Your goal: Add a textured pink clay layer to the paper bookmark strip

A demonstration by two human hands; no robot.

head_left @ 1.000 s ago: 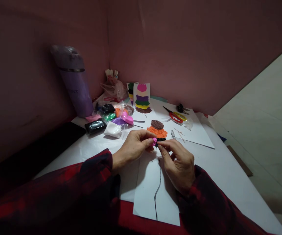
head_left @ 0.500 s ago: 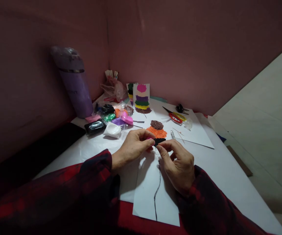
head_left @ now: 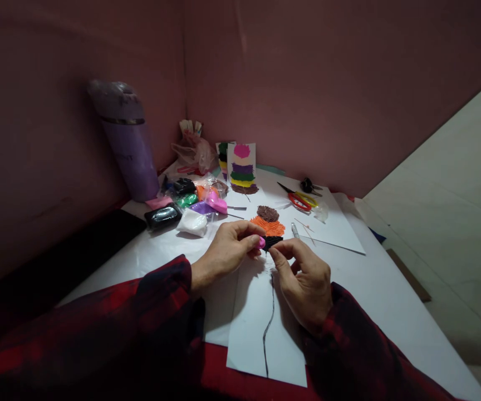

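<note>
Pinched between the thumb and fingers of my left hand (head_left: 226,250) is a small lump of pink clay (head_left: 261,243). It sits at the left edge of a ridged black clay patch (head_left: 273,242) on a white paper strip (head_left: 249,340). My right hand (head_left: 303,278) has thumb and forefinger pressed together at the lower right of that black patch; whatever they hold is too small to make out. Above the black lie an orange clay band (head_left: 268,226) and a brown clay patch (head_left: 268,213). A dark wavy line (head_left: 270,317) runs down the strip.
Bagged clay in several colours (head_left: 194,206) lies at the left, by a purple bottle (head_left: 127,145). Scissors (head_left: 299,199) rest at the right, near a small cutter-like tool (head_left: 294,230). A card with coloured bands (head_left: 241,167) leans at the back.
More of the pink lump shows now between my left thumb and fingers. My right fingertips have shifted slightly to the right at the black patch. Everything else looks the same.
</note>
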